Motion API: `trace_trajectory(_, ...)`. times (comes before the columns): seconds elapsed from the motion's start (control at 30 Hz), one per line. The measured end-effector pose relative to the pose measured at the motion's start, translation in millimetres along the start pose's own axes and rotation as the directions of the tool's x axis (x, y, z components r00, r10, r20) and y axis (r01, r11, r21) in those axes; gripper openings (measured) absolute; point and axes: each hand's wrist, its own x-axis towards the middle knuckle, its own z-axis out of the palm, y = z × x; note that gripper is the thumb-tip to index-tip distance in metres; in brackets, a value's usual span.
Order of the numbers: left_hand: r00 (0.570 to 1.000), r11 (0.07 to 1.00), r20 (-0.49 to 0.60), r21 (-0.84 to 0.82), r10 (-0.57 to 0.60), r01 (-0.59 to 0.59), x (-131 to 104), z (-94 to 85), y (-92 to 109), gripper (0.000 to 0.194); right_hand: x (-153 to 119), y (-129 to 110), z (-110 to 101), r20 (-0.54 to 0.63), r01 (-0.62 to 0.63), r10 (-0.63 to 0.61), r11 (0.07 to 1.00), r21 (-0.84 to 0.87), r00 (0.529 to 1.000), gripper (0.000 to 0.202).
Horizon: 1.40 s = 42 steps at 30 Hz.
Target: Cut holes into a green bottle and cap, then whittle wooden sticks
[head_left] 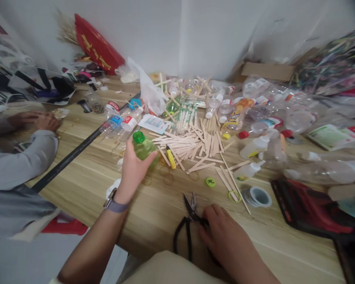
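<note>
My left hand [136, 163] is wrapped round a small green bottle [144, 146] with a green top, held upright at the table's middle left. My right hand [220, 228] is low in the view, beside black-handled scissors [191, 211]. Its fingers bend over something dark near the scissors' pivot; what they grip is partly hidden. The scissors' blades are slightly apart and point away from me. A yellow marker-like tool [170, 157] lies right of the bottle, by a pile of wooden sticks [183, 146]. A green cap [210, 182] rests beyond the scissors.
Plastic bottles [269, 124] crowd the right side, with glue bottles [248, 169] nearer me. A roll of tape [256, 196] and a red-black case [316, 209] lie at the right. At the left, another person's hands [37, 118] work on the table [85, 177].
</note>
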Motion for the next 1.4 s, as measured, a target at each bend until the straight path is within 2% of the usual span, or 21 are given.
trace_trajectory(0.1,0.998,0.998,-0.053,0.039,0.046,-0.044,7,0.2,-2,0.071,1,-1,3,-0.070,0.068,-0.066,0.998,0.020,0.995,0.018)
trace_trajectory(0.2,0.999,0.999,0.035,0.031,0.028,-0.029,12,5.2,-8,0.071,-1,-3,6,-0.077,0.127,-0.124,0.991,0.032,0.989,0.019)
trace_trajectory(0.27,0.997,1.000,0.076,0.025,0.001,-0.003,12,9.5,-12,0.072,-2,-4,8,-0.024,0.108,-0.107,0.994,0.035,0.994,0.022)
trace_trajectory(0.4,0.999,0.999,0.033,0.031,-0.022,0.021,10,14.2,-15,0.081,-3,-11,11,0.084,0.033,-0.036,0.999,0.042,0.996,0.027)
trace_trajectory(0.5,1.000,0.999,0.020,0.031,-0.011,0.011,10,14.4,-13,0.094,-4,-16,8,0.084,-0.009,0.003,0.998,0.067,0.997,0.023)
trace_trajectory(0.6,0.999,1.000,-0.037,0.018,0.021,-0.020,11,12.9,-12,0.104,-4,-15,1,0.026,-0.040,0.036,0.986,0.164,0.999,0.023)
trace_trajectory(0.7,1.000,1.000,-0.029,0.001,0.004,-0.004,12,10.2,-11,0.095,-2,0,-8,-0.082,-0.047,0.078,0.943,0.331,0.994,0.018)
trace_trajectory(0.8,1.000,1.000,-0.002,-0.020,-0.001,0.001,13,6.5,-11,0.087,0,26,-21,-0.196,-0.049,0.170,0.861,0.506,0.966,0.010)
trace_trajectory(0.9,0.983,0.985,-0.092,0.085,0.157,-0.149,8,0.2,-6,0.090,-2,48,-35,-0.211,-0.075,0.284,0.743,0.665,0.935,0.017)
trace_trajectory(0.97,0.925,0.929,-0.185,0.234,0.331,-0.286,-1,-3.8,4,0.090,-6,55,-43,-0.176,-0.085,0.330,0.644,0.760,0.927,0.022)
trace_trajectory(1.0,0.867,0.891,-0.257,0.285,0.426,-0.354,-7,-4.4,11,0.091,-8,57,-46,-0.159,-0.087,0.357,0.583,0.808,0.921,0.023)
trace_trajectory(1.03,0.830,0.865,-0.272,0.282,0.487,-0.415,-14,-3.5,19,0.088,-11,58,-49,-0.146,-0.074,0.383,0.505,0.860,0.912,0.024)
trace_trajectory(1.07,0.826,0.847,-0.214,0.252,0.521,-0.468,-22,-0.5,28,0.075,-12,58,-50,-0.135,-0.050,0.407,0.414,0.909,0.903,0.026)
trace_trajectory(1.1,0.811,0.814,-0.111,0.187,0.574,-0.551,-30,4.7,37,0.059,-13,59,-50,-0.134,-0.001,0.422,0.304,0.953,0.896,0.030)
trace_trajectory(1.13,0.773,0.767,0.034,0.097,0.634,-0.634,-38,12.2,45,0.045,-13,60,-50,-0.129,0.038,0.435,0.212,0.977,0.891,0.034)
trace_trajectory(1.2,0.672,0.724,0.328,-0.061,0.664,-0.687,-52,32.5,57,0.025,-13,63,-47,-0.131,0.102,0.451,0.087,0.991,0.883,0.042)
trace_trajectory(1.3,0.511,0.748,0.633,-0.168,0.581,-0.642,-64,67.9,66,0.021,-10,66,-40,-0.125,0.106,0.476,0.065,0.992,0.870,0.045)
trace_trajectory(1.4,0.399,0.751,0.774,-0.144,0.492,-0.645,-65,94.3,69,0.020,-10,67,-36,-0.098,0.077,0.488,0.063,0.995,0.867,0.044)
